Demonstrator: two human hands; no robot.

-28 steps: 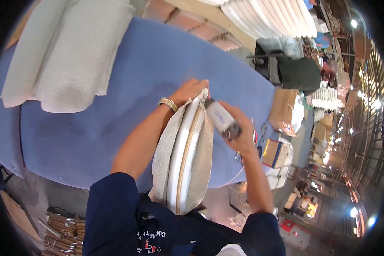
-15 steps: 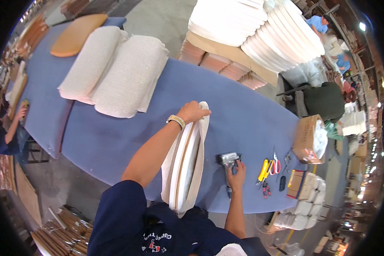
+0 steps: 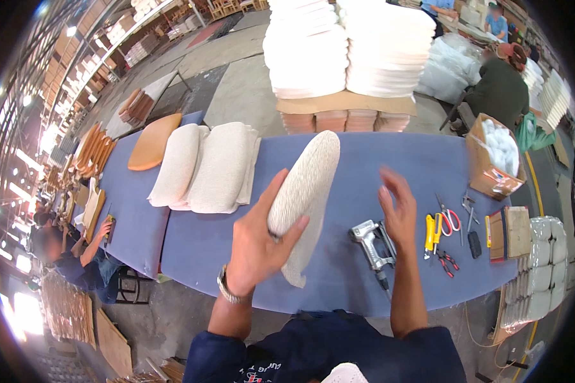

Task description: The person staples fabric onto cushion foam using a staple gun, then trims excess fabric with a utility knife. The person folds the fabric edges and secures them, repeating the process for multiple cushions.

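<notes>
My left hand (image 3: 259,242) grips a padded cushion (image 3: 308,182) wrapped in cream textured fabric, thumb on one side and fingers on the other. The cushion is held on edge above the blue table, with a loose flap of the fabric (image 3: 295,271) hanging from its lower end. My right hand (image 3: 399,207) is raised to the right of it, fingers loosely bent and holding nothing. Just left of my right wrist, a silver staple gun (image 3: 369,244) lies on the table with its hose toward me.
On the blue table (image 3: 217,249) are folded cream fabric pieces (image 3: 220,169), a tan seat panel (image 3: 153,143), yellow-handled cutters (image 3: 433,233), red scissors (image 3: 452,222) and small pliers (image 3: 448,263). A cardboard box (image 3: 492,169) stands at the right. Tall white stacks (image 3: 306,57) rise beyond. A co-worker (image 3: 83,262) works at the left.
My left hand has turned the cushion so its fabric face shows instead of its open underside. My right hand has let go of the staple gun and lifted away. The view has shifted.
</notes>
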